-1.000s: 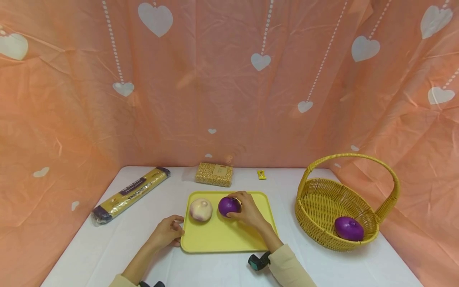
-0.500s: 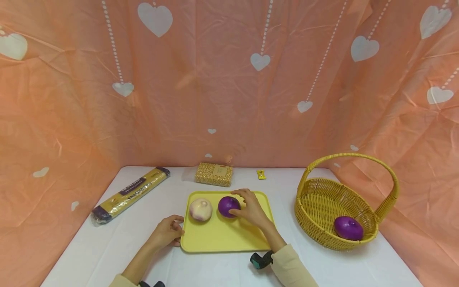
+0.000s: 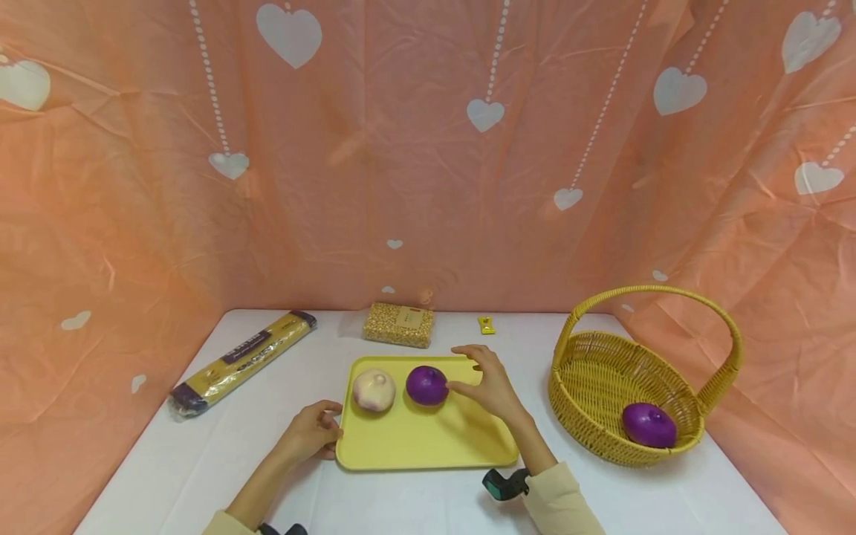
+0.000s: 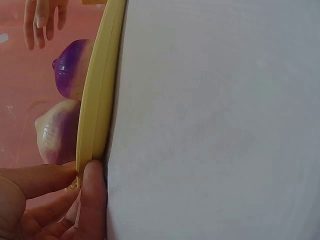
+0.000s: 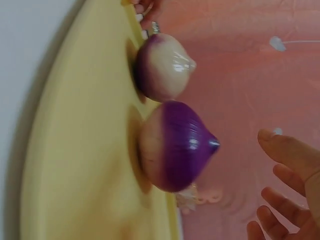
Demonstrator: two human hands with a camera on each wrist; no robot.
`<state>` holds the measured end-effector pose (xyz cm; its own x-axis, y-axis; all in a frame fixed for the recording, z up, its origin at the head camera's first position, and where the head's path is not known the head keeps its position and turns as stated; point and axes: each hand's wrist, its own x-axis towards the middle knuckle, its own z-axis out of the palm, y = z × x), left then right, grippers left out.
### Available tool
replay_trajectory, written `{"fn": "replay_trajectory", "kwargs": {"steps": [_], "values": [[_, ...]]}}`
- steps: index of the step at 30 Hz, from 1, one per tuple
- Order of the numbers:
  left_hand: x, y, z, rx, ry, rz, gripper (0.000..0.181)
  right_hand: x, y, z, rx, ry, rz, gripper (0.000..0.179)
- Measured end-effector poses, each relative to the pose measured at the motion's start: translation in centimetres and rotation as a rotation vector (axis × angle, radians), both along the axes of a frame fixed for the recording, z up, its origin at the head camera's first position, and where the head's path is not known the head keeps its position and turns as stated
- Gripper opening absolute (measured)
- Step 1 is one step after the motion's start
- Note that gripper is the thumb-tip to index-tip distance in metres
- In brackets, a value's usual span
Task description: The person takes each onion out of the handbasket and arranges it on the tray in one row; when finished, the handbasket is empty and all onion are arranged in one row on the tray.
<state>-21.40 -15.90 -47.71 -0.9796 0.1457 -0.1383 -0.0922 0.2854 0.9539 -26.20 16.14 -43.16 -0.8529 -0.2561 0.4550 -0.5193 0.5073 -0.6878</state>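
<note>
R hand (image 3: 493, 385) nr purp. onion (image 3: 426, 386), L hand (image 3: 309, 431) on yel. tray (image 3: 428, 444)

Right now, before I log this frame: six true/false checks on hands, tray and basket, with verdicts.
1. The left hand touches the yellow tray. True.
2. The pale bulb and purple bulb both stand on the yellow tray. True.
3. The right hand grips the purple bulb. False: the right hand holds nothing.
4. In the head view, the wicker basket is left of the yellow tray. False: it is right of it.
5. A purple item lies in the wicker basket. True.
6. The wicker basket's handle is folded down. False: it arches up.
</note>
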Motion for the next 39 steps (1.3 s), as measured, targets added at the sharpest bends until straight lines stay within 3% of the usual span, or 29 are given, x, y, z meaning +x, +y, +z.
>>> {"fn": "replay_trajectory", "kwargs": {"steps": [11,20,39], "values": [[0.0,0.0,0.0,-0.016,0.007,0.007,0.045,0.8,2.7,2.0,-0.044,0.034,-0.043,0.056],[0.1,-0.1,0.0,-0.007,0.008,-0.006,0.046,3.5,3.7,5.3,-0.081,0.092,-0.081,0.051],[0.0,0.1,-0.1,-0.006,0.024,0.001,0.046,4.8,9.2,5.2,-0.146,0.068,-0.210,0.048]]}}
